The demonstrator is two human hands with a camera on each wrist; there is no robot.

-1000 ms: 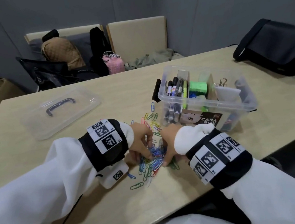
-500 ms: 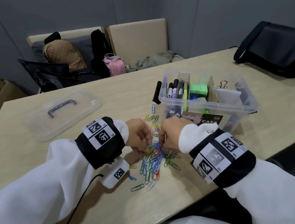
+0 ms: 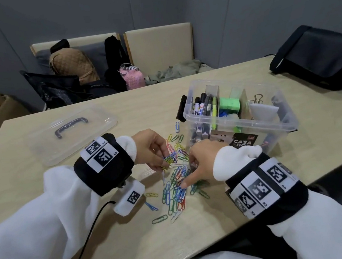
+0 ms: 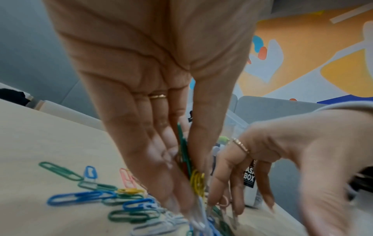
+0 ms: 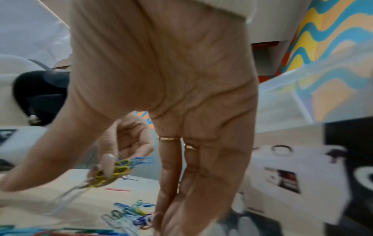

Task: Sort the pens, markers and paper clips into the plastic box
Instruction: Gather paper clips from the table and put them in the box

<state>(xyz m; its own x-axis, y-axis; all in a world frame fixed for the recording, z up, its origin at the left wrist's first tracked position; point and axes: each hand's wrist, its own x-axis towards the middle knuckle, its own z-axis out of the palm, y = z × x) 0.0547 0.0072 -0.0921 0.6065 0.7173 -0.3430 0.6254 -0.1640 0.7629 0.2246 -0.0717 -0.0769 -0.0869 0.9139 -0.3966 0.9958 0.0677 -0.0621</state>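
Left hand is lifted just off the table, fingers and thumb drawn narrow around a small bunch of paper clips, yellow and green ones visible in the pinch from the left wrist view. Right hand is down on the loose pile of clips, thumb tip touching it, fingers pointing down and close together into the heap; can't tell whether they actually hold any, right wrist view is blurred at the fingertips. Pile sits on the table between both hands, just in front of the plastic box, a few strays spread toward the box and toward the near edge. Box is open, markers and pens standing in its left compartment, green block in the middle one, binder clip further right. Clear lid with dark handle lies flat on the table, well to the left. Black bag on the far right of the table
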